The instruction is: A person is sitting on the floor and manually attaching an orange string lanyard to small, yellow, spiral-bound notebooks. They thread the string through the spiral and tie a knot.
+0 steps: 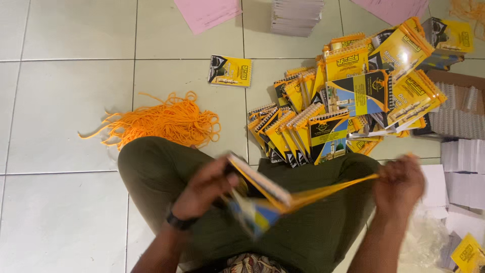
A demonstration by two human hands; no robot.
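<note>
Head view: left hand (pixel 204 188) gripped small yellow spiral-bound booklet (pixel 260 189) over lap, ctr frame; right hand (pixel 399 184) pinched orange cord (pixel 336 188) at 3 o'clock. Booklet pile (pixel 348 101) at 1 o'clock; loose orange cord bundle (pixel 161 121) at 10.

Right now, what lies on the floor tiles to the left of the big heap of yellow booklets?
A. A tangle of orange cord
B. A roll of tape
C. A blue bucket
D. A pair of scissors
A: a loose tangle of orange cord lies on the floor tiles, left of the heap of yellow booklets.
</note>
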